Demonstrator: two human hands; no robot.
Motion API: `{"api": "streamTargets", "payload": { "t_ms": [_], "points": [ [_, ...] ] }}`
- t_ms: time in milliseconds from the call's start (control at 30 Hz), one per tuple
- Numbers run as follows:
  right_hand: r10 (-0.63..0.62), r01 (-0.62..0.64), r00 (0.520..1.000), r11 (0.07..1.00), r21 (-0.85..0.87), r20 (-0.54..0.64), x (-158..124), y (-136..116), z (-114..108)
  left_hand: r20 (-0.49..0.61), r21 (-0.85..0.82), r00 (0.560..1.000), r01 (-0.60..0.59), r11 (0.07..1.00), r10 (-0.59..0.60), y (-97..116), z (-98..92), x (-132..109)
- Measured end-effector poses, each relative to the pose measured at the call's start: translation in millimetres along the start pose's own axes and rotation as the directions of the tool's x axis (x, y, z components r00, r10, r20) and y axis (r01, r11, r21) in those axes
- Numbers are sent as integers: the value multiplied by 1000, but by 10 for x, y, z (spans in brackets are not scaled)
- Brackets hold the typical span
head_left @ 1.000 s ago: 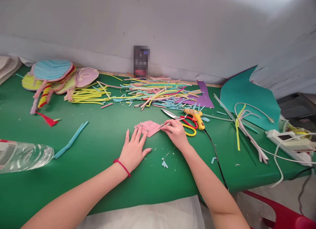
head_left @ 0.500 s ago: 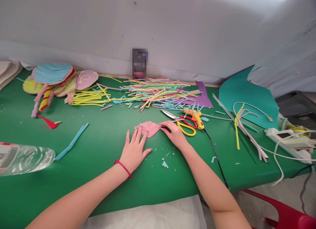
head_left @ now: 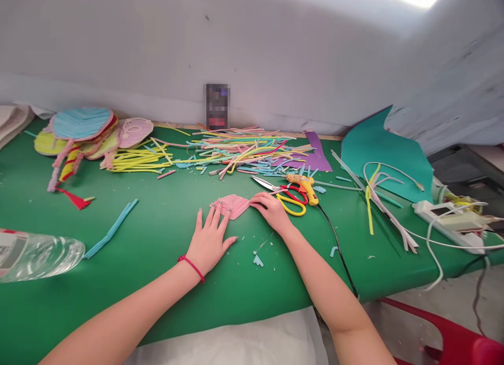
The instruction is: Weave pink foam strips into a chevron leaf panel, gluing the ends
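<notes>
The pink piece (head_left: pixel 235 205) lies flat on the green table (head_left: pixel 236 312), to the left of the scissors (head_left: pixel 275 188) and a little nearer to the person. The left hand (head_left: pixel 207 244) has its fingers spread, and their tips rest on the left part of the piece. The right hand (head_left: pixel 271 212), between the piece and the scissors handles, has thumb and fingertips close together at the right point of the piece. Whether they pinch this point, I cannot tell. A thin pink strip (head_left: pixel 281 191) shows behind this hand, across the scissors. The glue gun (head_left: pixel 309 186) lies at the right end of the scissors, and a loose heap (head_left: pixel 252 152) of coloured strips is beyond them.

The piece seems very light, soft and fuzzy, hardly slippery, and easy to bend. I judge it best to hold it by its edges, with flat, gentle fingers, because hard pressing could crush its ridges.
</notes>
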State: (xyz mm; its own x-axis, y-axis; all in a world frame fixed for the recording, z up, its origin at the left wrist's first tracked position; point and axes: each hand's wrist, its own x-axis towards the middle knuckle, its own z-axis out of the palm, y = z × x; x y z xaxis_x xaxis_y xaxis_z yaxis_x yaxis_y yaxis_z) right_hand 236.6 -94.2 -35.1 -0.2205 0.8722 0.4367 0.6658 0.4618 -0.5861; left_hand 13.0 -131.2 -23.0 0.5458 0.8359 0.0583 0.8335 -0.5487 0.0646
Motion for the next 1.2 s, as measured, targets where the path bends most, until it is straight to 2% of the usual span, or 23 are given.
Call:
{"api": "streamTargets", "payload": {
  "t_ms": [67, 133, 200, 233, 267, 333, 367, 433, 533, 633, 833, 1000, 1200],
  "points": [
    [14, -15, 998, 1000, -7, -54, 3, 36, -90, 7, 12, 1000, 1, 1000, -1, -1, 0, 1],
    [81, -100, 970, 992, -72, -227, -18, 145, -267, 18, 17, 1000, -1, 1000, 0, -4, 2, 3],
    [206, -298, 852, 947, -122, -481, -72, 329, -508, 19, 20, 1000, -3, 1000, 3, -7, 4, 4],
    [273, -419, 780, 896, -147, -563, -111, 440, -633, 16, 22, 1000, -4, 1000, 4, -7, 5, 4],
    [344, -538, 712, 827, -161, -611, -154, 555, -749, 13, 26, 1000, -6, 1000, 6, -7, 5, 4],
    [525, -740, 586, 657, -144, -618, -240, 769, -919, 11, 37, 1000, -11, 999, 10, -5, 4, 4],
    [570, -772, 562, 622, -132, -599, -276, 857, -963, 12, 42, 1000, -13, 999, 12, -4, 3, 3],
    [623, -797, 548, 592, -121, -558, -323, 980, -976, 13, 46, 1000, -14, 999, 13, -2, 1, 3],
    [643, -794, 558, 597, -112, -524, -325, 1042, -893, 3, 36, 1000, -12, 999, 12, -3, 4, 1],
    [631, -788, 550, 609, -91, -547, -290, 1025, -830, -11, 31, 1000, -16, 999, 16, -3, 9, -3],
    [607, -777, 496, 630, -4, -621, -259, 935, -847, -39, 19, 999, -18, 1000, 19, -3, -13, -6],
    [574, -755, 492, 656, 7, -655, -230, 738, -841, -75, -33, 997, -34, 999, 31, -15, -57, 23],
    [519, -744, 505, 666, -45, -690, -67, 293, -880, -141, -167, 990, -15, 986, -9, -89, -92, 94]
  ]
}}
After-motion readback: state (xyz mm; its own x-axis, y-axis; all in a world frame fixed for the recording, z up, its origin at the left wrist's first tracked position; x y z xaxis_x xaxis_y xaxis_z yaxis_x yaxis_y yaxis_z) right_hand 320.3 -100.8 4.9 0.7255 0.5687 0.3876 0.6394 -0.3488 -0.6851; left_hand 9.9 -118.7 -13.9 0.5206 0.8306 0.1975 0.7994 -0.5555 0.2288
